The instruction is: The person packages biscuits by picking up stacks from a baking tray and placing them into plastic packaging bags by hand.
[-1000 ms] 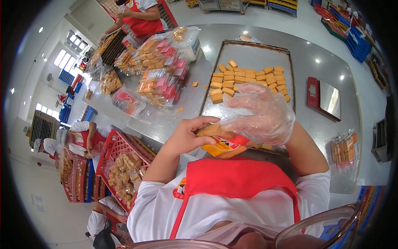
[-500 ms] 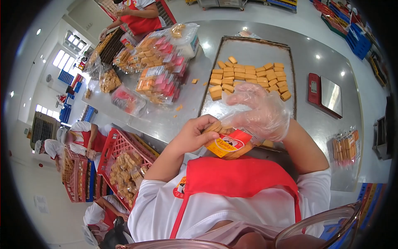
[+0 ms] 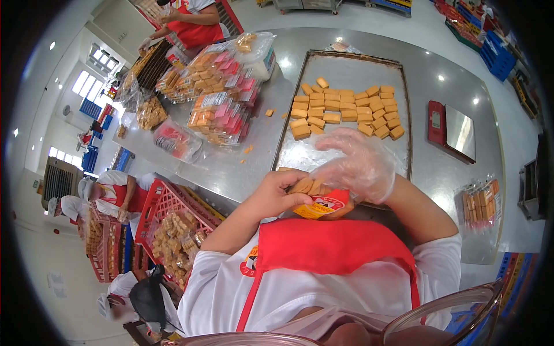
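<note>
My bare left hand (image 3: 281,195) is closed on a clear packet (image 3: 326,203) with a red and yellow label and biscuits inside, just in front of my apron. My right hand (image 3: 360,164), in a clear plastic glove, is at the packet's upper right side with its fingers curved and spread; whether its thumb touches the packet is hard to make out. Beyond the hands, rows of rectangular biscuits (image 3: 348,106) lie on a metal tray (image 3: 352,64).
Filled packets (image 3: 216,115) are piled on the steel table (image 3: 231,176), left of the tray. On the right are a red scale (image 3: 437,124) and more packets (image 3: 480,206). A red crate (image 3: 151,209) holds bagged biscuits at lower left. Co-workers (image 3: 193,26) stand around.
The packet and my left hand have shifted slightly right, and the label is tilted differently. My right hand has moved a little down and left, uncovering more biscuits. A co-worker at lower left has moved.
</note>
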Demonstrator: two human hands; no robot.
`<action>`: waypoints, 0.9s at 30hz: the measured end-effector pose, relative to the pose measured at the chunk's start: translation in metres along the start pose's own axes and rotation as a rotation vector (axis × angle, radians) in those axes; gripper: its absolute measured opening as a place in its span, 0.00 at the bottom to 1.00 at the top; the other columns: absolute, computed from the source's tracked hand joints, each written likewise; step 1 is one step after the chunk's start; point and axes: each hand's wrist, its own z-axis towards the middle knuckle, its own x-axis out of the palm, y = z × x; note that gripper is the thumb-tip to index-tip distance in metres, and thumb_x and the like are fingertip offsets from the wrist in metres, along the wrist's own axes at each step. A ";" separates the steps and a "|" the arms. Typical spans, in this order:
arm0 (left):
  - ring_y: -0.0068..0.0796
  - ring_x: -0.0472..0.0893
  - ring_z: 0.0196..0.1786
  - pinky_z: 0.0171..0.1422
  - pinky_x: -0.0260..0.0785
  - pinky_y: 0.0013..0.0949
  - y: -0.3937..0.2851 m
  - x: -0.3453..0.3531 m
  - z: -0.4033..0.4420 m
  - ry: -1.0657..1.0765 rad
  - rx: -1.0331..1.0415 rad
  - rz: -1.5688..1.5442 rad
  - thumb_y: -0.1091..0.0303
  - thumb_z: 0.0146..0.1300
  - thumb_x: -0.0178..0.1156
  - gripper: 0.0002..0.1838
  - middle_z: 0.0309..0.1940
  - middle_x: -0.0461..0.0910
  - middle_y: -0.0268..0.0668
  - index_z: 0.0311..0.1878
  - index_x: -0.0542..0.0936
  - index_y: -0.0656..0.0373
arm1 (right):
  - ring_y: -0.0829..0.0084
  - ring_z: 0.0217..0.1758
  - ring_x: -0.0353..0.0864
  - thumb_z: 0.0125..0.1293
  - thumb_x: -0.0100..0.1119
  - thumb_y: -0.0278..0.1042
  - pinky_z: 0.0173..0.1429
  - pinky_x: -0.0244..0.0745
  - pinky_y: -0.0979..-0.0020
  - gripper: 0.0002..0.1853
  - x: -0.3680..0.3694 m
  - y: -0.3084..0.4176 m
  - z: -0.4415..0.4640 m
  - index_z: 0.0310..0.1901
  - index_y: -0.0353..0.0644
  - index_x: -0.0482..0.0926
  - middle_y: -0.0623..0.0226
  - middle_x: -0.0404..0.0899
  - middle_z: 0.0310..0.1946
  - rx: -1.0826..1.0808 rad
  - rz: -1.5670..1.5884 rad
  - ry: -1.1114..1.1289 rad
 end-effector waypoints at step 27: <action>0.20 0.75 0.37 0.42 0.66 0.25 -0.002 0.007 -0.004 0.023 -0.106 0.012 0.63 0.53 0.61 0.19 0.33 0.78 0.36 0.46 0.73 0.62 | 0.62 0.41 0.74 0.41 0.64 0.29 0.40 0.72 0.67 0.12 0.023 0.012 -0.015 0.32 0.51 0.78 0.65 0.74 0.41 0.098 -0.006 -0.150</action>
